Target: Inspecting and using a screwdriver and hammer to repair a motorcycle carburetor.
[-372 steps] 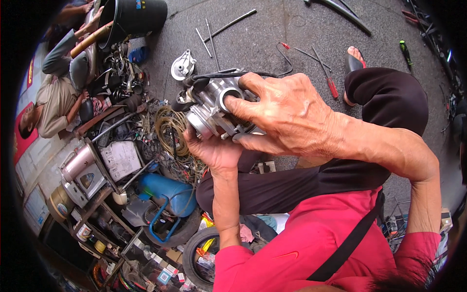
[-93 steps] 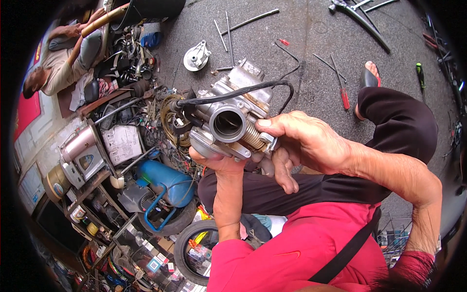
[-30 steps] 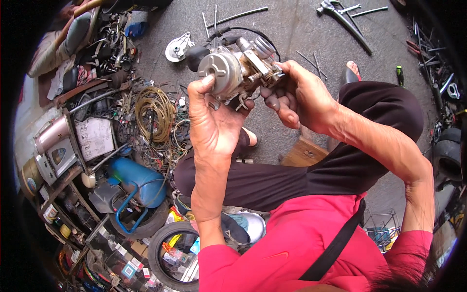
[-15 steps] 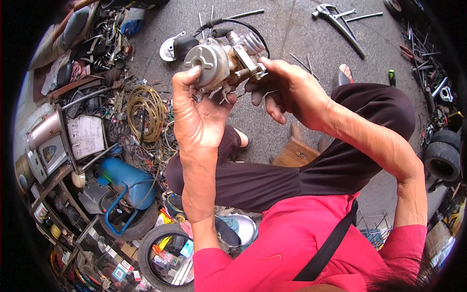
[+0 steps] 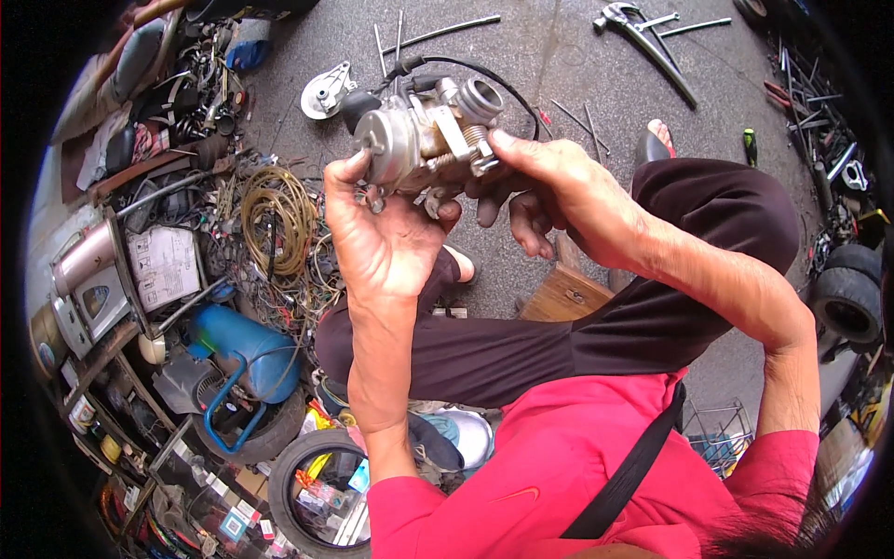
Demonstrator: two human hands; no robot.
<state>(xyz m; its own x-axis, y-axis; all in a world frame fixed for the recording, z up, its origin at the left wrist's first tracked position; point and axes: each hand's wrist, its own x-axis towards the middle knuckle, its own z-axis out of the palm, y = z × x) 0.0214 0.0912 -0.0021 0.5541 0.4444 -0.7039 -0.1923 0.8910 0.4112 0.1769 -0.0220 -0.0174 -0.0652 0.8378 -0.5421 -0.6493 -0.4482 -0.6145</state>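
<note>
The metal part (image 5: 436,130) is held up off the floor between both hands, beyond the knees. The left hand (image 5: 377,219) is half curled around its near left end, thumb against the round cap (image 5: 384,149) and fingers underneath, seeming to bear most of the weight. The right hand (image 5: 568,191) is partly open at the other end: its thumb presses beside the small spring (image 5: 475,136), its other fingers loosely bent below; whether they grip anything there is hidden.

To handle it well, the left grip should stay firm and low while the right thumb works lightly, pushing along the spring's own line and not sideways. Tilting the open mouth (image 5: 481,96) upward, as now, probably gives the best view.

The black cable (image 5: 470,61) arches over the far side and down to the right, so it could snag the right hand when the part is turned.

On the floor beyond lie a round silver plate (image 5: 323,93), thin rods (image 5: 447,30) and, far right, a hammer-like tool (image 5: 663,67). A wooden box (image 5: 570,294) sits below the right hand, near the knees. Left are a hose coil (image 5: 253,222) and a blue tank (image 5: 265,352).
</note>
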